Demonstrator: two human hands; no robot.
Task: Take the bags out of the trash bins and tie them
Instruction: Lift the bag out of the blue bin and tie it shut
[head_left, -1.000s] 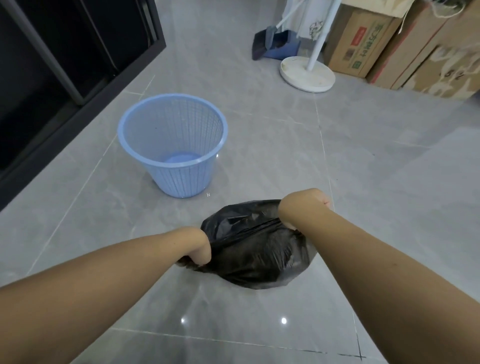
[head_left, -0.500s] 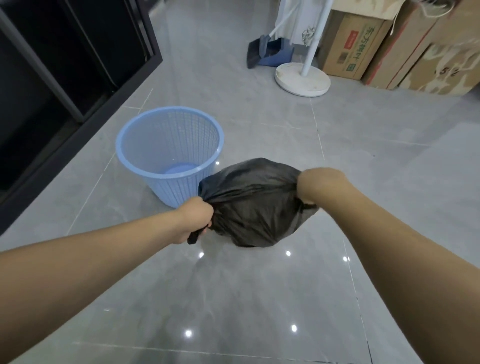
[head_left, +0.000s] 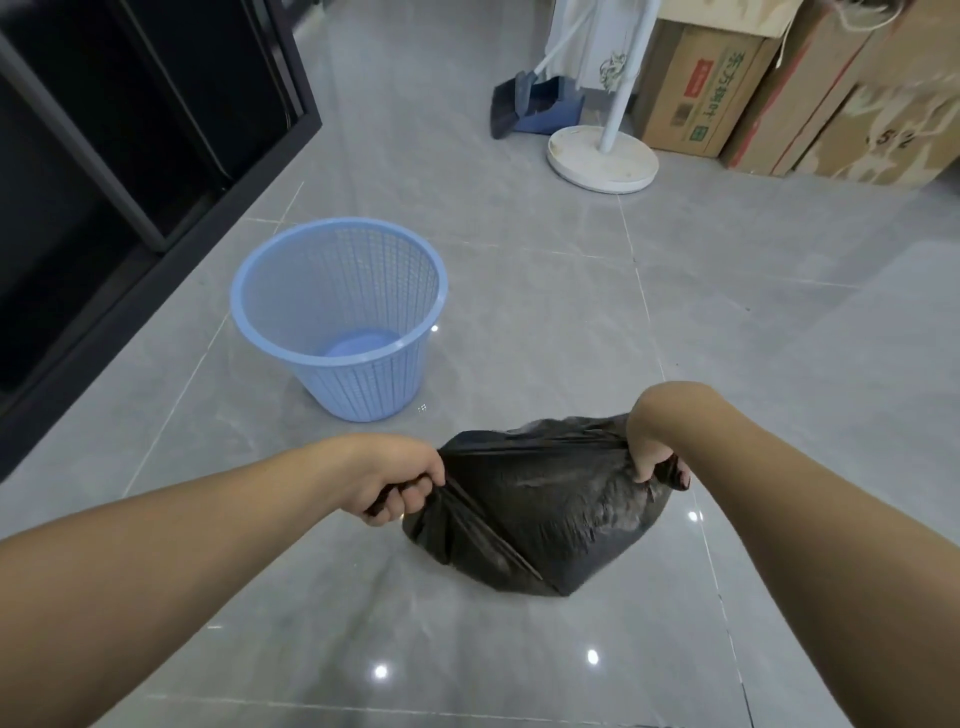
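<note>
We see cardboard boxes (head_left: 696, 88) with unreadable green print beyond the empty blue bin (head_left: 340, 317). Nearer us, above the floor (head_left: 519, 312), our left hand (head_left: 395, 480) and right hand (head_left: 649, 441) each clench the black bag (head_left: 540, 514) by its top corners.

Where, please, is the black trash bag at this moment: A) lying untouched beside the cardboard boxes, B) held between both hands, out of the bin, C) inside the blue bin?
B: the left hand and right hand each grip an end of the black trash bag, and the blue bin stands empty.
</note>
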